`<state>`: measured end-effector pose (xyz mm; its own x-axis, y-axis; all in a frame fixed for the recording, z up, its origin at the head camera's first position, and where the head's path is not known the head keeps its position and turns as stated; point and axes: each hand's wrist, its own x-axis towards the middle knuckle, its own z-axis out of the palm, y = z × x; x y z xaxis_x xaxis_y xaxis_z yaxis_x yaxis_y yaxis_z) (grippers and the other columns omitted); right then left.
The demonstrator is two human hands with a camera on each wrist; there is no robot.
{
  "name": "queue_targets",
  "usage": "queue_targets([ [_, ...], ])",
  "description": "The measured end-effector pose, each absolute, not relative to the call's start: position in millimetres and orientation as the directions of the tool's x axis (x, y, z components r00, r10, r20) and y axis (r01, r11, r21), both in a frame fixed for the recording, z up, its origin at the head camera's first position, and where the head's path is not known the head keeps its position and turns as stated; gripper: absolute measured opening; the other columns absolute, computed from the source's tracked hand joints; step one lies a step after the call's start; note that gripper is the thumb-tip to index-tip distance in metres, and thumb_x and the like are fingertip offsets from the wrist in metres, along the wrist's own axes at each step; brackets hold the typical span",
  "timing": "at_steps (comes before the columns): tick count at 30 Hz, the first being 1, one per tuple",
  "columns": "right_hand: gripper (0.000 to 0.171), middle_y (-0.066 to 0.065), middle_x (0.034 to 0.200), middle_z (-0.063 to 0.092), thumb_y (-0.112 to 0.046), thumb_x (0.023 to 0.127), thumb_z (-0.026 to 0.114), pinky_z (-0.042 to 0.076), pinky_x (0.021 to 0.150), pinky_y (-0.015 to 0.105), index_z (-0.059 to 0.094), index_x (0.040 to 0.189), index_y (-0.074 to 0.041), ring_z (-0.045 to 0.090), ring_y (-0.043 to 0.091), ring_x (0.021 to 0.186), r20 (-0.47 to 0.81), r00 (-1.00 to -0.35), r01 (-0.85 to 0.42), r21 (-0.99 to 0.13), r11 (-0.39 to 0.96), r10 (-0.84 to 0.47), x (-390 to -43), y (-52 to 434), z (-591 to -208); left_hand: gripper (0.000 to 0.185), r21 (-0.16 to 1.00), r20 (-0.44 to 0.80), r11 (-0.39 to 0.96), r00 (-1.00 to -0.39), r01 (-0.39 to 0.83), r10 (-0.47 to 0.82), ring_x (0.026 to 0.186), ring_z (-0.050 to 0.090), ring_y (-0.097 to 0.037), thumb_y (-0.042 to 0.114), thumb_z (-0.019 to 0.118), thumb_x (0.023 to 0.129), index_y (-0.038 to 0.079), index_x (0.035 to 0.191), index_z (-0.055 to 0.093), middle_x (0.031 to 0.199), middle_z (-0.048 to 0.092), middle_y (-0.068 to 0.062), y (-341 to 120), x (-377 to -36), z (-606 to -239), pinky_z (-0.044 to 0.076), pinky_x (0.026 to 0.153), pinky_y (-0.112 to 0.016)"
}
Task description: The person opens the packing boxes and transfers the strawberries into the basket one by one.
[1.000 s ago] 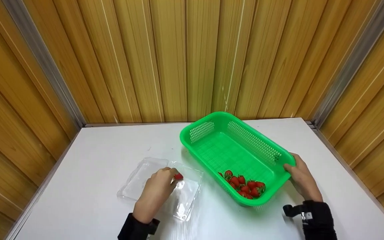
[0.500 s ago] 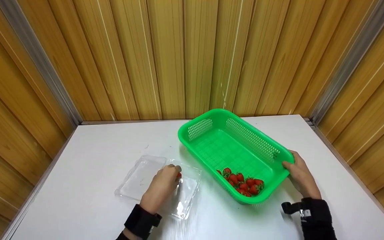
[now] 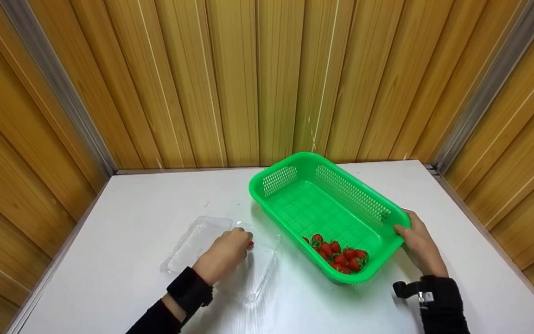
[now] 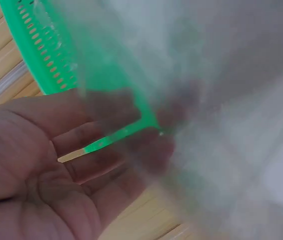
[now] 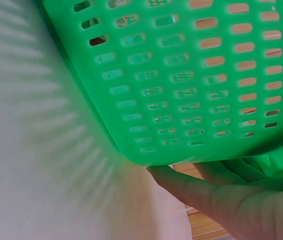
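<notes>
White table, strawberry point(image 3: 250, 243) at fingers point(image 3: 241, 237)

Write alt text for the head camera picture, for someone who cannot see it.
On a white table, a person's left hand pinches a red strawberry over a clear plastic tray, while the right hand grips the near corner of a green basket holding several strawberries. Wooden panels stand behind.

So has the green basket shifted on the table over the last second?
No. The green basket keeps the same place against the table's back edge; the right hand grips its corner throughout.
</notes>
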<state>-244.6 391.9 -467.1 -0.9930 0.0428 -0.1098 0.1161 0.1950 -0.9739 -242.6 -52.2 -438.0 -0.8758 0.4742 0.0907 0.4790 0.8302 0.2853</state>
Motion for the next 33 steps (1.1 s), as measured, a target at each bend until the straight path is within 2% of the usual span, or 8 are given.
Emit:
queue_targets([
  [5, 0.057, 0.028, 0.142, 0.022, -0.003, 0.096, 0.034, 0.048, 0.089, 0.032, 0.007, 0.146, 0.004, 0.036, 0.036, 0.123, -0.119, -0.992, 0.125, -0.971, 0.203, 0.043, -244, 392, -467, 0.010, 0.237, 0.051, 0.836, -0.866, 0.495, 0.498, 0.062, 0.057, -0.025, 0.006, 0.064, 0.086, 0.006, 0.076, 0.064, 0.074, 0.056, -0.009, -49, -245, -436, 0.045, 0.050, -0.033],
  [11, 0.057, 0.028, 0.141, 0.023, -0.003, 0.097, 0.034, 0.049, 0.087, 0.031, 0.007, 0.146, 0.004, 0.037, 0.036, 0.121, -0.116, -0.992, 0.125, -0.972, 0.201, 0.053, -243, 392, -466, 0.011, 0.166, 0.093, 0.822, -0.838, 0.545, 0.537, 0.061, 0.056, -0.026, -0.005, 0.065, 0.075, 0.005, 0.072, 0.062, 0.075, 0.056, -0.010, -40, -250, -438, 0.046, 0.050, -0.036],
  [15, 0.057, 0.028, 0.141, 0.022, -0.003, 0.097, 0.034, 0.049, 0.086, 0.030, 0.007, 0.146, 0.003, 0.036, 0.035, 0.121, -0.115, -0.992, 0.124, -0.973, 0.197, 0.055, -243, 391, -466, 0.016, 0.133, 0.079, 0.819, -0.830, 0.558, 0.552, 0.059, 0.056, -0.026, -0.013, 0.060, 0.070, 0.004, 0.072, 0.062, 0.085, 0.060, -0.016, -35, -255, -440, 0.047, 0.050, -0.036],
  [19, 0.056, 0.028, 0.139, 0.024, -0.004, 0.097, 0.035, 0.049, 0.083, 0.030, 0.009, 0.146, 0.004, 0.038, 0.035, 0.118, -0.106, -0.993, 0.115, -0.974, 0.193, 0.057, -243, 392, -466, 0.018, 0.104, 0.041, 0.833, -0.840, 0.543, 0.542, 0.066, 0.061, -0.032, -0.014, 0.059, 0.072, 0.002, 0.074, 0.064, 0.099, 0.062, -0.023, -28, -258, -439, 0.052, 0.055, -0.040],
  [22, 0.056, 0.028, 0.138, 0.025, -0.003, 0.097, 0.035, 0.050, 0.083, 0.031, 0.009, 0.146, 0.004, 0.040, 0.034, 0.116, -0.100, -0.993, 0.109, -0.975, 0.193, 0.055, -243, 392, -466, 0.017, 0.068, 0.057, 0.836, -0.839, 0.544, 0.541, 0.069, 0.061, -0.031, -0.013, 0.061, 0.072, 0.003, 0.074, 0.064, 0.094, 0.061, -0.020, -25, -256, -439, 0.052, 0.055, -0.040],
  [26, 0.057, 0.028, 0.138, 0.024, -0.002, 0.096, 0.034, 0.050, 0.083, 0.032, 0.008, 0.146, 0.004, 0.039, 0.034, 0.116, -0.101, -0.993, 0.109, -0.975, 0.195, 0.053, -244, 392, -465, 0.017, 0.025, 0.103, 0.827, -0.825, 0.561, 0.556, 0.068, 0.058, -0.029, -0.013, 0.063, 0.071, 0.004, 0.073, 0.064, 0.079, 0.059, -0.013, -23, -255, -441, 0.051, 0.055, -0.039],
  [33, 0.056, 0.027, 0.136, 0.026, -0.001, 0.095, 0.035, 0.050, 0.082, 0.031, 0.009, 0.145, 0.004, 0.042, 0.031, 0.112, -0.097, -0.994, 0.105, -0.977, 0.187, 0.054, -244, 392, -466, 0.015, -0.020, 0.117, 0.831, -0.825, 0.555, 0.554, 0.072, 0.059, -0.029, -0.009, 0.063, 0.075, 0.006, 0.076, 0.067, 0.079, 0.062, -0.012, -20, -261, -449, 0.051, 0.056, -0.040],
])
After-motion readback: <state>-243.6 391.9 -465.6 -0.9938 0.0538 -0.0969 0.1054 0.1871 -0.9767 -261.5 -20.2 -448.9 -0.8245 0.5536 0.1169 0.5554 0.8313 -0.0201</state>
